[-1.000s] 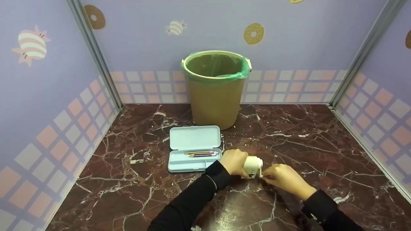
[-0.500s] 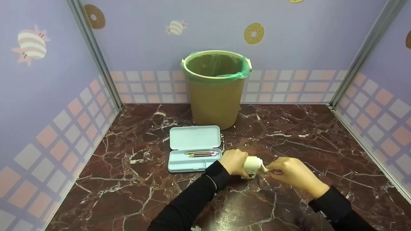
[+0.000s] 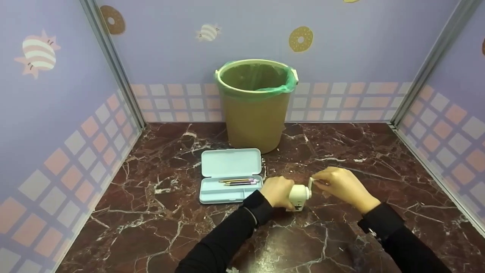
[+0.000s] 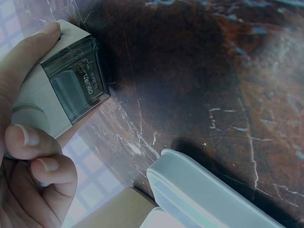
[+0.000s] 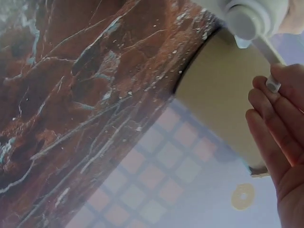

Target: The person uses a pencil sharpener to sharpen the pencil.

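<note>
A white crank pencil sharpener rests on the marbled table, gripped by my left hand from its left side. In the left wrist view, its clear shavings drawer has dark bits inside, and my thumb lies along the white body. My right hand pinches the knob of the crank handle between thumb and fingers. The crank arm points upward from the sharpener's right end. My left hand hides the sharpener's left end in the head view.
Left of the sharpener lies an open light blue pencil case with several pencils in its upper compartment. Behind it stands a tan bin with a green liner. Patterned walls enclose the table on the back and sides.
My right hand has swung the crank round, from pointing down, through outward, to pointing up. The left hand and the sharpener's body have stayed put.
</note>
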{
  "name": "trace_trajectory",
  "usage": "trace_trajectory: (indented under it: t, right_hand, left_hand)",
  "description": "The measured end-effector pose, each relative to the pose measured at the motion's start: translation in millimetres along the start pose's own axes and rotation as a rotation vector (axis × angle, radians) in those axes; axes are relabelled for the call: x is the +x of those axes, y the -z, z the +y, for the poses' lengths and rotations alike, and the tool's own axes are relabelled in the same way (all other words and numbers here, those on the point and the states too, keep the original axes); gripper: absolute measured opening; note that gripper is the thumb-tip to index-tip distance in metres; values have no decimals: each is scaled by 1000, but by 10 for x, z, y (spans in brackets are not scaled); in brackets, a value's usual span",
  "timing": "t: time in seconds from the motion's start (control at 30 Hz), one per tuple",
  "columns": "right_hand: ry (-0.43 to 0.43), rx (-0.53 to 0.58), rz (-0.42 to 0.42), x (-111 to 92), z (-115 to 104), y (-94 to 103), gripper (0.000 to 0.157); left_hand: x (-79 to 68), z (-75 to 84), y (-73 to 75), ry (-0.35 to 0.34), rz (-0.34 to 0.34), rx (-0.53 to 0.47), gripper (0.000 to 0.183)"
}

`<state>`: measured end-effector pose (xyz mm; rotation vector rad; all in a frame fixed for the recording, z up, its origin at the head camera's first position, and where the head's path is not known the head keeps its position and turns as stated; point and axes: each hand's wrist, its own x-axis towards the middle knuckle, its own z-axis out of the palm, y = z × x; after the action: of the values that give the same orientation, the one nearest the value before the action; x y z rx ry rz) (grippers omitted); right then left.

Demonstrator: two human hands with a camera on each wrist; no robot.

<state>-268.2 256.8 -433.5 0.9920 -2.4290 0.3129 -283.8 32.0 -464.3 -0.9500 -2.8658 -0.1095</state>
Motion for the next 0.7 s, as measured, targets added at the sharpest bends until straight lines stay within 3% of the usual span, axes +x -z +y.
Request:
trace_trajectory:
  t: [0.43, 0.7]
  right_hand:
    - [-152, 85, -194, 47, 140, -316, 13]
    - [-122, 117, -237, -9, 132, -437, 10]
  left_hand:
    - [-12, 16, 16, -18, 11, 25, 50]
    - [-9, 2, -4, -13, 21, 12, 51]
